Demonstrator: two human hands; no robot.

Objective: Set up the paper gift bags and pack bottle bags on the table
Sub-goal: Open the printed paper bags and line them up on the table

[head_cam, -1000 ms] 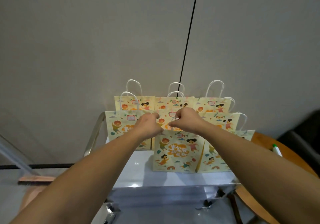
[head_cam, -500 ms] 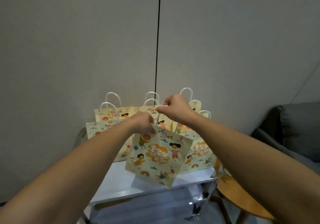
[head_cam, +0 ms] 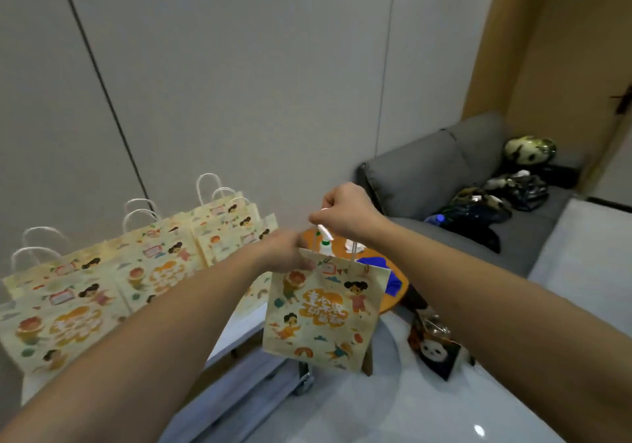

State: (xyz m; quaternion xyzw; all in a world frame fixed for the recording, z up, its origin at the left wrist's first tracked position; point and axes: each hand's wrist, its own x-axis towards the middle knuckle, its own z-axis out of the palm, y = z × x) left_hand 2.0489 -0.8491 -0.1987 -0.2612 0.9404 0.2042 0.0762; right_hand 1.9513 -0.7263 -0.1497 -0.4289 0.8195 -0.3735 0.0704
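A yellow paper gift bag (head_cam: 325,312) with cartoon children hangs in the air to the right of the white table (head_cam: 239,329). My right hand (head_cam: 345,213) is shut on its white cord handle, above the bag. My left hand (head_cam: 284,254) pinches the bag's upper left rim. Several matching gift bags (head_cam: 102,292) stand in rows on the table at the left, handles up. A round wooden table (head_cam: 393,302) behind the held bag carries blue bags (head_cam: 376,264) and a white bottle (head_cam: 325,246), partly hidden.
A grey sofa (head_cam: 444,175) runs along the right with dark bags and a panda-patterned helmet (head_cam: 528,150) on it. A small panda-print bag (head_cam: 437,353) stands on the glossy floor under the round table. A grey wall is behind the table.
I have lifted the front gift bag off the table and carried it right, past the table's edge. My view has swung right, and the sofa and round table have come into sight.
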